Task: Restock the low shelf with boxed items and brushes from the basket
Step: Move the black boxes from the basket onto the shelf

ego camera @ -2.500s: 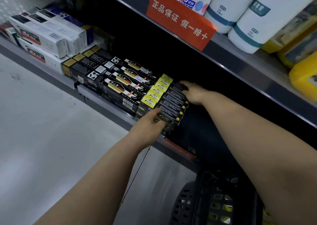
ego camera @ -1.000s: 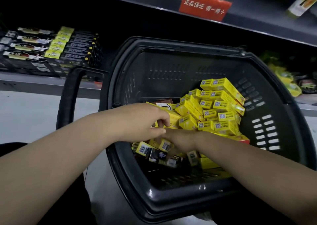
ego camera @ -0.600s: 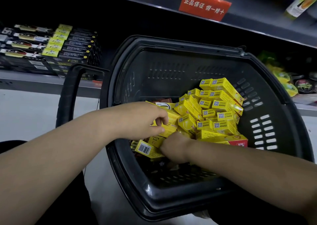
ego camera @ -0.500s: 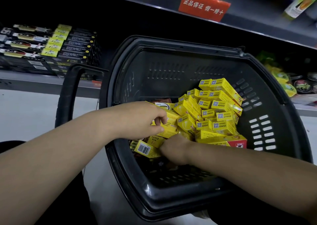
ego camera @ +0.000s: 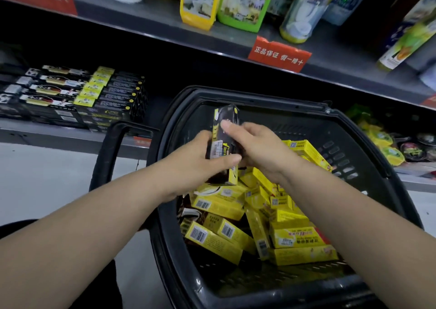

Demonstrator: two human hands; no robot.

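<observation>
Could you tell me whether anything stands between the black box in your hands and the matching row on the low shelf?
Only the basket's raised handle, standing left of the black box that the left hand and right hand grip, lies toward the matching row; otherwise nothing visible.

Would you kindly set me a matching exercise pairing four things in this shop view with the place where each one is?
Things
1. black-and-yellow box
2. yellow boxes
3. red sign
4. rows of black boxes

Places
A. on the front edge of the upper shelf
B. piled inside the basket
C. on the low shelf, at the left
D. held by the left hand and right hand

Pairs: 1-D, 2-B, 3-A, 4-C
</observation>
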